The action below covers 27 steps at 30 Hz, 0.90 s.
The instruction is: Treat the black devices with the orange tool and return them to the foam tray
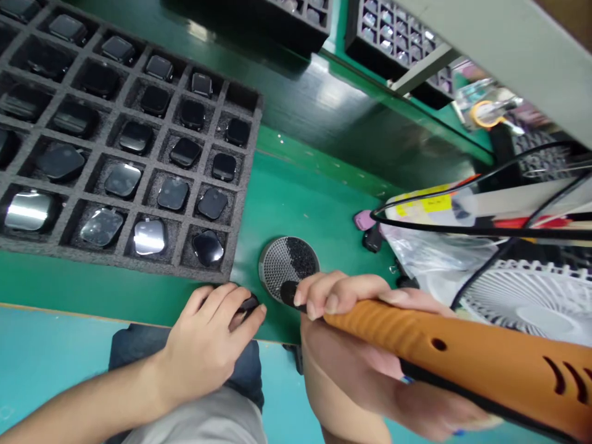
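My left hand (208, 336) rests at the front edge of the green bench, its fingers closed round a small dark glossy watch body (250, 303), mostly hidden by them. My right hand (345, 295) grips an orange handheld tool (420, 336) with a ribbed grip, vent slots and a black underside. The tool's black front end (289, 293) lies over the near rim of a round metal dish (272, 265) with a perforated top, partly dark. Whether they touch I cannot tell. Left of the dish, a grey foam tray (234, 246) holds many square watch bodies (208, 246) in separate compartments.
More foam trays (319, 43) stand at the back. On the right are black cables (425, 227), a plastic bag (430, 253), a white fan (522, 302) and a small pink object (364, 219). A pale shelf beam (509, 55) crosses the upper right.
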Available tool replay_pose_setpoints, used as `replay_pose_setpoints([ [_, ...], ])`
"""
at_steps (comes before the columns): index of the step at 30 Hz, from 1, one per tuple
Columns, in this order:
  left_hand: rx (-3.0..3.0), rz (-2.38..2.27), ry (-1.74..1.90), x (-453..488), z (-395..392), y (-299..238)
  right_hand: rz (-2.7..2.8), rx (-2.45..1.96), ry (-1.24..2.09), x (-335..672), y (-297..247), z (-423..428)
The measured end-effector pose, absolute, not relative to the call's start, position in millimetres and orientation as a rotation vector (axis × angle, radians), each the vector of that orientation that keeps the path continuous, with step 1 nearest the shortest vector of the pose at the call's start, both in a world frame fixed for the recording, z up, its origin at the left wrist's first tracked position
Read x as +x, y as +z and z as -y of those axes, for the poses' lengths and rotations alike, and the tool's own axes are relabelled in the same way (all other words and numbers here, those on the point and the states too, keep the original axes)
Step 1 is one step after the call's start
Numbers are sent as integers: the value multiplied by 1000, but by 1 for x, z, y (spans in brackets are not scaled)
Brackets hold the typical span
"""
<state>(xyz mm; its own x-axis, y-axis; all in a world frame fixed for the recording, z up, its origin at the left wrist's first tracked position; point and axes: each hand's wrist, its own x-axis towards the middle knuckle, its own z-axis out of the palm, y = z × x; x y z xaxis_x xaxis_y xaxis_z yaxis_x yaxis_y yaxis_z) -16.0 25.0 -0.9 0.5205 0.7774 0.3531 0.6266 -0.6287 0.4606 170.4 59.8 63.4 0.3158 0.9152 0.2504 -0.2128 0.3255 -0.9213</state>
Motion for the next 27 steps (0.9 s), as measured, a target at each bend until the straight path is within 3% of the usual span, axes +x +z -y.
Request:
replay_pose_setpoints([
  [27,2349,-1160,822,-18,-27,5,1102,-1055,815,158,69,-37],
])
